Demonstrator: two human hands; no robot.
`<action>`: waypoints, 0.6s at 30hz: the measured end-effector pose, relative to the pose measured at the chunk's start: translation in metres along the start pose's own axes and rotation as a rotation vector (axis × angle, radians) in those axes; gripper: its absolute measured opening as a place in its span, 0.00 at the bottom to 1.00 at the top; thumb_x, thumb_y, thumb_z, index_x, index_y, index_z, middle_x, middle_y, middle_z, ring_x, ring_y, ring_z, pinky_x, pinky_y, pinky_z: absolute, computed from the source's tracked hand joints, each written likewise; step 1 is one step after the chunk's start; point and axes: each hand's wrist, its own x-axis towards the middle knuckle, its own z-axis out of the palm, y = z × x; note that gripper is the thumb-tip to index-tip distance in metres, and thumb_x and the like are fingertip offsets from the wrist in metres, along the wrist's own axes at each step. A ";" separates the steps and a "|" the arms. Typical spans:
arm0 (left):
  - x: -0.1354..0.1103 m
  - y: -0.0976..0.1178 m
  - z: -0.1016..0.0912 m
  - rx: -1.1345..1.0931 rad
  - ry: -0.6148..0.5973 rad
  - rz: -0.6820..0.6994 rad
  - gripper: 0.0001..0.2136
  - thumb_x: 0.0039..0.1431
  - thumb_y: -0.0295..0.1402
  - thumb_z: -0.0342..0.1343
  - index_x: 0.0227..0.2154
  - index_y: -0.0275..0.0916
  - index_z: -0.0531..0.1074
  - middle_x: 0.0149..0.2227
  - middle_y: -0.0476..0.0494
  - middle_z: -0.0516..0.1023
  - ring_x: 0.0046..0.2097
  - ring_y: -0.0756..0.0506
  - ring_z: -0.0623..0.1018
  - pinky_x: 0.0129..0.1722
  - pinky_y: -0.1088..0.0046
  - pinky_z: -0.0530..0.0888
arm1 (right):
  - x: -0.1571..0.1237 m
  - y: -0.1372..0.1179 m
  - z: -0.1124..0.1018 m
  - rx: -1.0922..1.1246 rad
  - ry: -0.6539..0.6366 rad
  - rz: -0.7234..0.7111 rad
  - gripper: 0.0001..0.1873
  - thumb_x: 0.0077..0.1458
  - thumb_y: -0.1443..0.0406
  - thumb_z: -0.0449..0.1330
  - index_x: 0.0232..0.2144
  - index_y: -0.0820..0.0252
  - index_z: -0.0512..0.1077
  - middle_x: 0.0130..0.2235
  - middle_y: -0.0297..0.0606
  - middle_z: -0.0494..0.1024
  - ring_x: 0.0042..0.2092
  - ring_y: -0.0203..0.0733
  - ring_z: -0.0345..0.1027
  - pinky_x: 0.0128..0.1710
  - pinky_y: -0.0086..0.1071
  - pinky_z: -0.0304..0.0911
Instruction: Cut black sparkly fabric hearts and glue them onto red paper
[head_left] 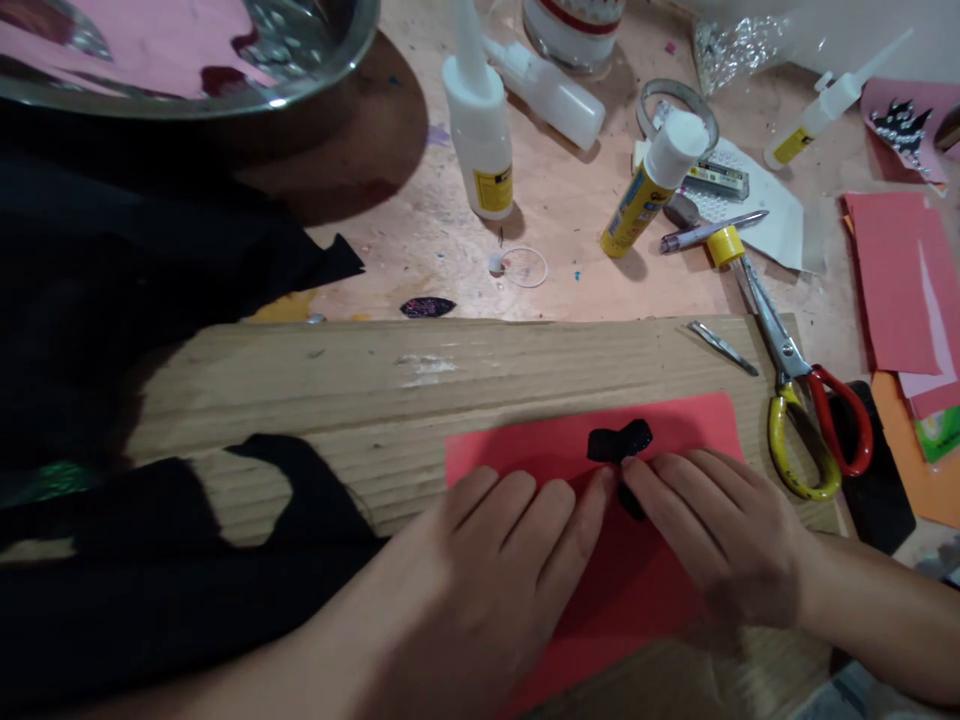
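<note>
A sheet of red paper (660, 600) lies at a slant on corrugated cardboard. On it sits a small black cut-out piece (619, 442) with two lobes at the top and a part reaching down between my hands. My left hand (517, 550) comes in from the left, its fingers curled and its index fingertip pressed at the middle of the piece. From the other side, my right hand (712, 520) has its fingers together, with the tips closed at the same spot. Both thumbs are mostly hidden. Scissors (787, 360) with yellow and red handles lie right of the paper, beside tweezers (724, 348).
Black fabric (150, 620) covers the left side, partly over the cardboard (337, 370). Behind stand a glue bottle (480, 140) and a glue stick (652, 185). A metal bowl (330, 80) is at the back left. Coloured paper pieces (900, 290) lie at the right.
</note>
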 end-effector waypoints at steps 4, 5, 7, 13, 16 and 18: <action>0.004 -0.002 -0.002 0.036 -0.008 -0.010 0.20 0.62 0.26 0.50 0.57 0.35 0.71 0.33 0.45 0.74 0.34 0.43 0.71 0.35 0.64 0.67 | 0.000 0.000 0.001 -0.007 -0.003 -0.007 0.21 0.66 0.74 0.44 0.43 0.74 0.77 0.29 0.45 0.79 0.28 0.42 0.65 0.26 0.37 0.63; 0.005 -0.003 -0.003 0.038 -0.020 -0.007 0.20 0.64 0.27 0.50 0.58 0.35 0.70 0.33 0.45 0.73 0.33 0.44 0.70 0.35 0.65 0.66 | 0.000 0.000 0.001 -0.005 -0.003 -0.007 0.20 0.66 0.74 0.45 0.44 0.75 0.77 0.29 0.46 0.79 0.28 0.43 0.66 0.26 0.37 0.63; 0.007 -0.004 -0.007 0.042 -0.044 0.000 0.20 0.65 0.28 0.50 0.59 0.35 0.69 0.33 0.46 0.73 0.33 0.44 0.70 0.34 0.65 0.66 | 0.000 0.000 0.002 0.000 0.001 -0.006 0.18 0.65 0.74 0.47 0.45 0.76 0.76 0.30 0.47 0.79 0.29 0.44 0.67 0.27 0.37 0.63; 0.006 0.000 -0.006 0.066 -0.050 -0.025 0.24 0.59 0.29 0.54 0.59 0.33 0.69 0.33 0.45 0.73 0.33 0.43 0.70 0.34 0.64 0.67 | -0.012 0.001 -0.003 0.047 -0.005 -0.022 0.20 0.62 0.74 0.47 0.49 0.78 0.74 0.35 0.51 0.81 0.34 0.47 0.71 0.32 0.38 0.68; 0.003 0.002 0.002 0.032 -0.033 -0.040 0.30 0.55 0.32 0.56 0.62 0.34 0.66 0.33 0.45 0.73 0.32 0.42 0.69 0.32 0.62 0.66 | -0.022 0.000 -0.006 0.094 -0.013 -0.056 0.20 0.63 0.74 0.47 0.50 0.76 0.73 0.39 0.50 0.82 0.37 0.47 0.72 0.38 0.40 0.71; 0.002 0.003 0.007 0.018 -0.031 -0.034 0.32 0.53 0.32 0.57 0.63 0.33 0.65 0.32 0.45 0.73 0.32 0.42 0.69 0.31 0.63 0.65 | -0.028 -0.002 -0.006 0.098 -0.032 -0.037 0.18 0.65 0.73 0.48 0.51 0.75 0.74 0.39 0.48 0.82 0.37 0.46 0.72 0.41 0.40 0.72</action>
